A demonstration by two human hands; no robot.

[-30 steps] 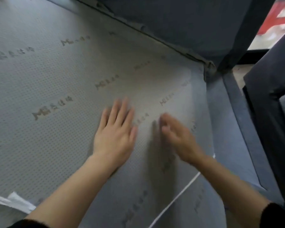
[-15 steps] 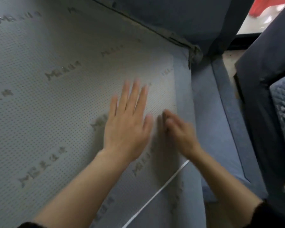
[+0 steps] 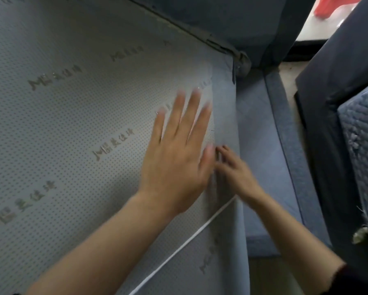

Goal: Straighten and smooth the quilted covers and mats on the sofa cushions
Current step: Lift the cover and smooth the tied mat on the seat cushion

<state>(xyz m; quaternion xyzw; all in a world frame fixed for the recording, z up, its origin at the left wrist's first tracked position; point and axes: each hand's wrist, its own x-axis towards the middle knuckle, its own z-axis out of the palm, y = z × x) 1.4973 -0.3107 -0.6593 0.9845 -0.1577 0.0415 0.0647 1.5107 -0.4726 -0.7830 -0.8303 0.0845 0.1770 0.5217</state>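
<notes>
Left hand (image 3: 176,160) lay flat on the mat (image 3: 83,124), palm down. Its fingers (image 3: 194,116) were straight and spread, with the tips blurred. The right hand (image 3: 234,171) sat just beside it at the mat's right edge, fingers bent toward the fabric. Blur hid whether they pinched that edge or only touched it. A black sleeve (image 3: 353,279) showed at the right forearm, low in the corner.

The mat was pale grey, covered in fine dark dots and crossed by rows of dull brown printed lettering. It spread over the sofa seat from the left of the view to a plain blue-grey border on its right side. A thin white band (image 3: 178,245) ran slantwise across its lower right part, with the upper end near the right wrist.

Right of the mat, the blue seat cushion (image 3: 261,167) lay bare, with a darker piped edge along its far side. Above the mat rose the dark blue backrest (image 3: 221,15), and a rumpled seam ran along the join between the two.

Farther right stood another dark upholstered piece (image 3: 338,71), well apart from the hands. It carried a blue quilted cover (image 3: 361,133) at the view's edge. A narrow stretch of pale floor (image 3: 289,81) showed between this piece and the seat. At the top right, something red (image 3: 325,7) rested on a bright surface, too blurred to identify.
</notes>
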